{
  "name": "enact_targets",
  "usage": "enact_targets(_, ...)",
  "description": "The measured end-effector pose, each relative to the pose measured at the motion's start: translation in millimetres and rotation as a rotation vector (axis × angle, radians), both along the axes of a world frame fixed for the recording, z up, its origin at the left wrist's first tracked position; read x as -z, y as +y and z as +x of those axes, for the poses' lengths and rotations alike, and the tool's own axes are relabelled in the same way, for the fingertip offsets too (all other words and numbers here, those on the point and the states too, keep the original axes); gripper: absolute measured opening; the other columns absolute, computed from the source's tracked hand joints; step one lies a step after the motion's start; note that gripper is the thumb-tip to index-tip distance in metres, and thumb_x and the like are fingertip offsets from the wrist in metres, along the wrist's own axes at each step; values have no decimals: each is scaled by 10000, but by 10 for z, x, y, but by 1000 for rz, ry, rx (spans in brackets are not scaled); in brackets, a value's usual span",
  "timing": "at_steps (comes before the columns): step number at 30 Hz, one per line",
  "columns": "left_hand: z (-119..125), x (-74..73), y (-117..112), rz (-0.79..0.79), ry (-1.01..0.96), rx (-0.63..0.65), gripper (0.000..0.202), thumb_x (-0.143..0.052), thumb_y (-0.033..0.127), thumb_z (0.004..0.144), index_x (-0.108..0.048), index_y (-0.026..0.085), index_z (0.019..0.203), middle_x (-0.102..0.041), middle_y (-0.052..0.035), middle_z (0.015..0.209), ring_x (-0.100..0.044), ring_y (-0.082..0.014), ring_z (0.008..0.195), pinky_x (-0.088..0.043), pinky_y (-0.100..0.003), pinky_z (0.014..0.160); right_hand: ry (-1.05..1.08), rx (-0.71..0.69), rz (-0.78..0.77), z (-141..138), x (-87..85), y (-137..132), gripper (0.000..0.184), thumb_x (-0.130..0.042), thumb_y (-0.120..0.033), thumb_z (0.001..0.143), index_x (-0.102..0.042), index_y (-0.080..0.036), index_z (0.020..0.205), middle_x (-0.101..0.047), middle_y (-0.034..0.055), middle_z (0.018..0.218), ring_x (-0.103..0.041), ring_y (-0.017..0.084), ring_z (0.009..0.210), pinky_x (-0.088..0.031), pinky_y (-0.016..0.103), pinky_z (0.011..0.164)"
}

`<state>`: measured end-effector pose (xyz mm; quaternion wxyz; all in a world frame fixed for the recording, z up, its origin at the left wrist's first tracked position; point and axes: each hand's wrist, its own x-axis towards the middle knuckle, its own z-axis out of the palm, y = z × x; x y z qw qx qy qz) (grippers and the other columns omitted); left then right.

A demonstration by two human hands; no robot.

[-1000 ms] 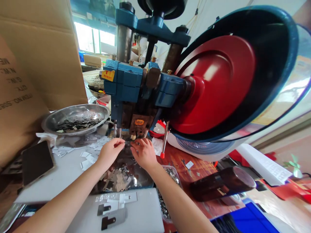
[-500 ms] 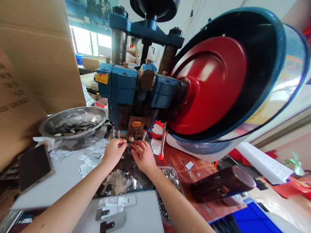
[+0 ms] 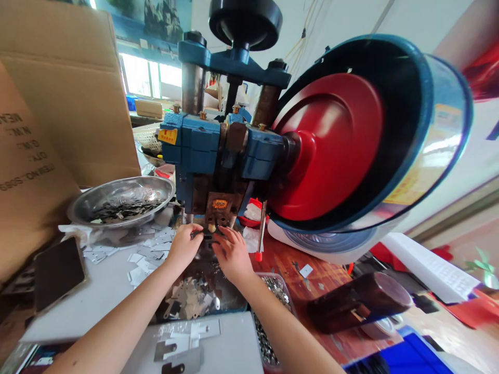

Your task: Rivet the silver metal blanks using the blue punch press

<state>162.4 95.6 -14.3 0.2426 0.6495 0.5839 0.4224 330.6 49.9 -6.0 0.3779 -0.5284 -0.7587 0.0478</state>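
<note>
Both hands work at the foot of the blue press (image 3: pixel 195 148), just beneath its ram. The left hand (image 3: pixel 185 246) has a narrow grip, thumb and forefinger drawn together; a thin dark sliver shows at the tips, but whether it is a held piece or part of the die can't be made out. The right hand (image 3: pixel 234 254) has bent, slightly spread fingers near the die; its fingertips blend into the dark metal, so one cannot say whether this grip holds anything.

Flat metal pieces (image 3: pixel 191 298) lie heaped on the dark press base, between the forearms; overlap and glare blur their outlines. The right forearm hides part of the plastic box (image 3: pixel 293 307) of small shiny parts on the wooden counter (image 3: pixel 290 259). The metal bowl (image 3: pixel 134 219) stands left of the press, its dark contents too jumbled to separate. The left picture edge cuts off the cardboard box (image 3: pixel 78 93).
</note>
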Motion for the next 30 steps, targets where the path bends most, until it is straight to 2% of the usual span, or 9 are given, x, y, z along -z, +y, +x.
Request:
enact_targets(2, -91, -24, -46, -4, -22, -38, 248, -525, 322, 771, -661, 179, 922, -635, -88, 982, -594, -236, 953, -477, -364, 853, 279, 63, -86, 118, 105, -96, 337, -459, -423, 917, -677, -204, 1051, -647, 107, 1140, -570, 246, 1083, -411, 427, 975)
enact_targets(5, -273, -38, -161, -16, -47, -76, 269, -516, 384, 782, -652, 196, 919, -624, -77, 995, -578, -236, 926, -473, -370, 834, 784, 156, -334, 336, 212, -319, 513, -437, -621, 864, -670, -202, 1043, -709, 89, 906, -651, 253, 887, -492, 414, 840)
enact_targets(8, -431, -18, -306, -34, -67, -92, 267, -523, 410, 778, -642, 216, 918, -618, -58, 1012, -566, -222, 872, -468, -374, 829, 1072, 69, -449, 491, 172, -539, 610, -390, -709, 836, -695, -203, 990, -717, 90, 884, -661, 251, 876, -502, 407, 832)
enact_targets(10, -499, 9, -392, -48, -83, -100, 272, -531, 422, 774, -637, 228, 933, -612, -51, 1034, -561, -220, 863, -471, -373, 814, 1086, 15, -420, 525, 90, -624, 573, -405, -685, 847, -718, -209, 906, -707, 98, 992, -636, 253, 967, -492, 399, 866)
enact_targets(13, -561, 61, -471, -52, -87, -126, 279, -534, 435, 771, -633, 236, 940, -601, -52, 1059, -562, -235, 898, -472, -373, 794, 1004, 45, -363, 504, 1, -642, 473, -511, -636, 825, -728, -217, 864, -679, 85, 1112, -617, 257, 995, -491, 390, 864)
enact_targets(16, -618, 99, -493, -30, -82, -159, 288, -532, 436, 767, -634, 229, 939, -594, -64, 1072, -563, -248, 927, -469, -377, 801, 983, 113, -340, 469, 28, -599, 489, -544, -648, 800, -698, -239, 1023, -703, 67, 1032, -635, 250, 936, -495, 390, 836)
enact_targets(20, -735, 62, -494, -62, -97, -181, 314, -525, 460, 775, -652, 234, 951, -604, -60, 1039, -568, -255, 961, -472, -376, 825, 1179, 22, -390, 459, 129, -548, 664, -392, -748, 814, -591, -254, 1212, -712, 65, 922, -661, 240, 867, -505, 394, 778)
enact_targets(25, -871, -30, -520, -26, -77, -210, 333, -518, 488, 770, -665, 243, 941, -601, -43, 1023, -568, -244, 966, -455, -359, 850, 1228, -68, -375, 425, 145, -448, 677, -403, -742, 815, -585, -219, 1204, -707, 79, 926, -649, 250, 907, -490, 403, 810)
enact_targets(30, -884, 19, -542, -22, -67, -207, 320, -514, 472, 778, -658, 238, 942, -581, -45, 1016, -559, -245, 978, -453, -354, 835, 1071, 54, -286, 384, 209, -359, 737, -376, -760, 810, -573, -182, 1223, -707, 67, 839, -651, 236, 837, -471, 385, 813)
